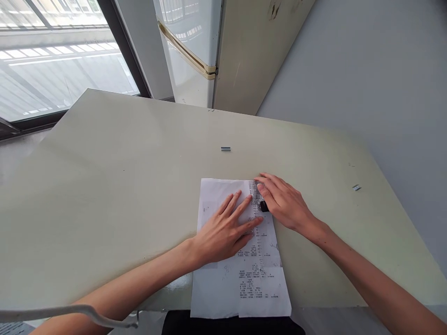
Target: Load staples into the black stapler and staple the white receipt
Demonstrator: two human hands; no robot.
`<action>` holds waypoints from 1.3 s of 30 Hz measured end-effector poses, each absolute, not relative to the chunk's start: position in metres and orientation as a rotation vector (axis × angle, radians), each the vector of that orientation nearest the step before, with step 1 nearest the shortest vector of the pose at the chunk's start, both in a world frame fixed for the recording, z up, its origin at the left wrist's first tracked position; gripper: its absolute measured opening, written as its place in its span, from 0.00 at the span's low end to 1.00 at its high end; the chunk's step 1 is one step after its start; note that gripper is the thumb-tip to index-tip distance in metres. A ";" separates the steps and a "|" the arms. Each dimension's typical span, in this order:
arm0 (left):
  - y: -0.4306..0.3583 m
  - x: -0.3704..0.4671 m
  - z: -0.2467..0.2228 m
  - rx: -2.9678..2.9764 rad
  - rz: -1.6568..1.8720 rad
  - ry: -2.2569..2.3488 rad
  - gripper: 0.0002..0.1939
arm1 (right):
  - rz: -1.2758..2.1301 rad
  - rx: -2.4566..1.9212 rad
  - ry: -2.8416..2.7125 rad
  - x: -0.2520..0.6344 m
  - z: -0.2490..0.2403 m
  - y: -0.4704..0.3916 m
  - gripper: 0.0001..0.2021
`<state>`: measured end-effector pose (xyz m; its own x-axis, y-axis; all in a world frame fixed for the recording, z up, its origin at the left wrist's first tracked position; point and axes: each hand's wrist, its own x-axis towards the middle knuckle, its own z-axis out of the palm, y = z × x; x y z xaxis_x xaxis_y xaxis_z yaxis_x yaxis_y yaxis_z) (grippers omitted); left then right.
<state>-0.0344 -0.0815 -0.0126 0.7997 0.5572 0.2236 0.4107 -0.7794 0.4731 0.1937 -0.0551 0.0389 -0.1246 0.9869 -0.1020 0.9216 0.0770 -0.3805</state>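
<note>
Sheets of white paper (216, 293) lie on the table at its near edge, slightly overhanging it. Printed text runs down their right half. My left hand (225, 228) rests flat on the paper, fingers spread toward the right. At the paper's upper right edge, my right hand (288, 202) curves over a small black stapler (264, 206). Only the stapler's dark end shows; my palm and fingers hide the rest. My right fingertips and thumb reach onto the paper's top right corner.
A strip of staples (226, 149) lies beyond the paper on the pale table (122, 200). Another small metallic strip (356, 188) is at the right. A fridge (192, 51) stands behind the table, a window at the left. A grey bar (80, 309) crosses the lower left.
</note>
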 end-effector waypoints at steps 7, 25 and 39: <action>-0.082 -0.034 -0.014 2.566 0.520 0.729 0.27 | 0.476 -1.972 -2.197 0.191 0.039 -0.055 0.24; -0.078 -0.039 -0.016 2.592 0.513 0.721 0.27 | 0.091 -1.884 -2.258 0.179 0.018 -0.052 0.26; -0.082 -0.068 0.008 2.671 0.438 0.845 0.24 | 0.171 -1.636 -1.605 0.216 0.007 -0.146 0.21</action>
